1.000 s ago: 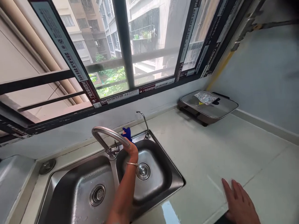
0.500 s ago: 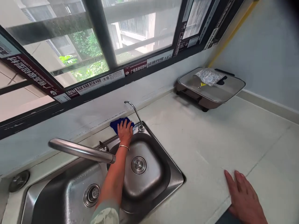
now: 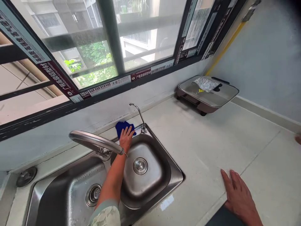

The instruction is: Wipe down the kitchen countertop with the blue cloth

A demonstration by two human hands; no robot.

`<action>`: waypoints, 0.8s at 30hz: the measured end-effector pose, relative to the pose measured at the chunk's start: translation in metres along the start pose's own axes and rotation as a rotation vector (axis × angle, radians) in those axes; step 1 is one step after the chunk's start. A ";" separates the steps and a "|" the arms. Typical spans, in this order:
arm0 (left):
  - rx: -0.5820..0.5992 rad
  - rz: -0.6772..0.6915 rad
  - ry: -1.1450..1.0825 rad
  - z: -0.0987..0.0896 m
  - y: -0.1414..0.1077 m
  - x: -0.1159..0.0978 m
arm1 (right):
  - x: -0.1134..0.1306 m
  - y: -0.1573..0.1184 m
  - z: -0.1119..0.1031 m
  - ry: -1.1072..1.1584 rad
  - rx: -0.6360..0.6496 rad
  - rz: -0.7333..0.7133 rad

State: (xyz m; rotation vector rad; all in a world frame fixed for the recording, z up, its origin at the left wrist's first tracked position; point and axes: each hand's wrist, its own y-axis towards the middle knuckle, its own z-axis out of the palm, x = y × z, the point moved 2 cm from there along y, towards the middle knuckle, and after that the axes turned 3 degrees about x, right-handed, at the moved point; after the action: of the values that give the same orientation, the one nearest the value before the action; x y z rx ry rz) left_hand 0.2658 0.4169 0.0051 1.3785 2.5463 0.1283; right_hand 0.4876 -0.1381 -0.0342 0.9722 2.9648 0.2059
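Biggest thing here is the window [image 3: 114,40], dark frame with printed tape all over it, and some greenery and buildings out past the glass. Under it there's a long pale counter [image 3: 199,150], with a seam running across it on the right side. Set into that is a steel double sink [image 3: 172,179], two basins side by side, water drops in the left one. Off in the back right corner sits a squarish electric pan [image 3: 221,95] with a see-through lid, well apart from the sink.

The big curved faucet [image 3: 94,137] swings out in front of the left arm, so it hides a bit of the wrist. Right hand [image 3: 241,194] is just resting on the counter near the front edge, fingers a little apart, holding nothing. Left hand [image 3: 125,138] reaches over the right basin to the back, fingers stretched out and spread slightly, laid flat over a dark blue cloth [image 3: 122,126] rather than gripping it. The cloth is bunched on the ledge behind the right basin, up against the sink's back rim, just beside the thin little tap [image 3: 139,113].

Smaller stuff: a crinkly silver sheet [image 3: 205,84] on the pan lid, a round metal lid [image 3: 26,176] by the sink's back left corner, and a drain [image 3: 140,166] in the right basin.
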 end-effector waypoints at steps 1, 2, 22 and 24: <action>0.001 -0.015 0.005 -0.001 -0.011 0.006 | 0.001 0.001 0.000 -0.002 -0.004 -0.001; 0.002 -0.035 0.012 -0.003 -0.022 0.011 | 0.001 0.001 0.000 -0.001 -0.008 -0.001; 0.264 -0.367 0.119 -0.033 -0.176 -0.014 | -0.007 0.006 0.048 0.058 -0.211 -0.014; 0.284 -0.419 0.112 -0.044 -0.187 -0.022 | -0.002 0.007 0.041 0.068 -0.248 -0.040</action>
State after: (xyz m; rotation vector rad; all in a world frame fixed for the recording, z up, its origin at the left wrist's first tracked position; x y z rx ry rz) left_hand 0.1139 0.2971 0.0153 0.9047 2.9735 -0.2461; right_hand 0.4956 -0.1289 -0.0743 0.8903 2.9206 0.6006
